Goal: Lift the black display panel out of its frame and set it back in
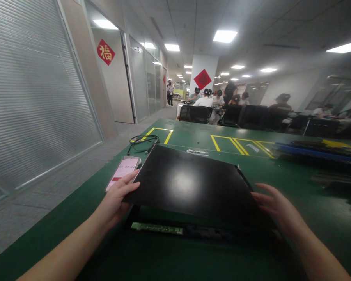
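Observation:
A flat, glossy black screen panel (178, 183) is held tilted above the green table, with a lamp's glare in its middle. My left hand (119, 195) grips its left edge, thumb on the front face. At the right edge, my right hand (273, 203) supports it with the fingers partly hidden by the panel, its index finger lifted off. Below the near edge lies a dark frame (204, 231) carrying a narrow green circuit board (158, 228); shadow hides much of that frame.
A lit phone (123, 171) lies beside my left hand. Behind it is a coiled black cable (143, 142). Small metallic strips (197, 152) rest beyond the panel. Dark and blue flat parts (312, 152) are stacked at right. Yellow tape (241, 146) marks the green table (193, 130); people sit farther back.

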Demonstrator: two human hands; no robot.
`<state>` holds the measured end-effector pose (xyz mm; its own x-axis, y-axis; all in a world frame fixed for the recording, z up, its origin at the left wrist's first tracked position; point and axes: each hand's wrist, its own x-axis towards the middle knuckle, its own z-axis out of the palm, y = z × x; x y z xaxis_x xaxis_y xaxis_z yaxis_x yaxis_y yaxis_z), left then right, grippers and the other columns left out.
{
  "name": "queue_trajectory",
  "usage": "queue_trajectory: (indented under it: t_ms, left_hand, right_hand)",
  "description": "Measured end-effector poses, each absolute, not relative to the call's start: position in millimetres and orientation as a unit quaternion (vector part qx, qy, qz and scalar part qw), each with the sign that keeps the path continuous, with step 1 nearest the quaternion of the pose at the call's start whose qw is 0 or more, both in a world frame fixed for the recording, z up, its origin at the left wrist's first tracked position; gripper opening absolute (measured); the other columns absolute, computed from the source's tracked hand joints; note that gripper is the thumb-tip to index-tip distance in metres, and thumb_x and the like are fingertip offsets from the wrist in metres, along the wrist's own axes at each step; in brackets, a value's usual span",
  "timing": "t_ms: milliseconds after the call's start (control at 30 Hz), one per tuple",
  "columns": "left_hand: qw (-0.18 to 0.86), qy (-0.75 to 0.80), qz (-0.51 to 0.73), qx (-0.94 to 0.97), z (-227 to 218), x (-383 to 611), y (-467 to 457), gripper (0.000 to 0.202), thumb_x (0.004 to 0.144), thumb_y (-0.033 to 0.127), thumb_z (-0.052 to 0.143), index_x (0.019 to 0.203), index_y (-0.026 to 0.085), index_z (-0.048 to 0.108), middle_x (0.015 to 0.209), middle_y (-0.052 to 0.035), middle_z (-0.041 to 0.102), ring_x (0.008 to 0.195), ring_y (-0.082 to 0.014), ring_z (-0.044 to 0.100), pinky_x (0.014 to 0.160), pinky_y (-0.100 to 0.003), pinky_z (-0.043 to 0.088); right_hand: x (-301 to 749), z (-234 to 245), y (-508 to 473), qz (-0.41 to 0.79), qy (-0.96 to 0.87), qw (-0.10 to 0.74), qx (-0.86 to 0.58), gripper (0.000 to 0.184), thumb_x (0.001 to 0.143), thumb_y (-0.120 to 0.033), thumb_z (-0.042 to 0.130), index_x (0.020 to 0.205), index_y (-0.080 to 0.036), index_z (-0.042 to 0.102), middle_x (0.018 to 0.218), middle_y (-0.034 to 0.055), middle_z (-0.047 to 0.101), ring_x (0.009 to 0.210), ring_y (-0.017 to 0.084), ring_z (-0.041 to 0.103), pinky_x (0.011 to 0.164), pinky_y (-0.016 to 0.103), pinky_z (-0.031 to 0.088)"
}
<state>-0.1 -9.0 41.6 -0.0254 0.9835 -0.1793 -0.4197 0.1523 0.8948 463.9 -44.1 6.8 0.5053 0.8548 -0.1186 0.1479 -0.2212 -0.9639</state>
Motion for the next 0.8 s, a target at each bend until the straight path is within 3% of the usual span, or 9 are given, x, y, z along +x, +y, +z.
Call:
queue_trajectory:
  t_ms: [133,267,633,800]
  left_hand:
    - [0.628,0.441,0.559,0.315,36,2,-8,0.078,0.064,0.007,0.087,0.14,0.015,0.073,0.106,-0.0117,0.088,0.091,-0.0304,0.084,0.067,-0.027,0.064]
    - [0.631,0.44,0.559,0.31,34,3,-9,0.081,0.066,0.005,0.086,0.145,0.012,0.069,0.109,-0.0135,0.088,0.091,-0.0302,0.084,0.071,-0.029,0.066]
    - [0.644,0.454,0.537,0.302,34,11,-13,0.089,0.067,0.003,0.086,0.152,0.015,0.064,0.12,-0.0147,0.085,0.084,-0.0293,0.085,0.062,-0.029,0.063]
    - [0.642,0.459,0.529,0.312,34,11,-13,0.089,0.066,0.007,0.088,0.151,0.017,0.065,0.125,-0.0143,0.084,0.086,-0.0303,0.085,0.062,-0.03,0.063]
  right_hand:
    - [468,-1,-40,0.341,-0.346,0.493,-0.722,0.051,0.077,-0.059,0.057,0.115,-0.028,0.071,0.1,0.0125,0.085,0.104,0.035,0.075,0.089,0.049,0.053]
    - [469,-4,-38,0.319,-0.357,0.478,-0.736,0.059,0.077,-0.064,0.051,0.117,-0.025,0.07,0.099,0.0143,0.084,0.096,0.035,0.075,0.081,0.047,0.051]
    - [468,2,-40,0.28,-0.356,0.471,-0.757,0.052,0.075,-0.061,0.052,0.107,-0.025,0.071,0.089,0.0127,0.083,0.084,0.032,0.073,0.07,0.042,0.048]
    - [474,-4,-39,0.275,-0.359,0.454,-0.768,0.058,0.076,-0.066,0.052,0.112,-0.025,0.071,0.095,0.0129,0.083,0.09,0.033,0.074,0.076,0.044,0.05]
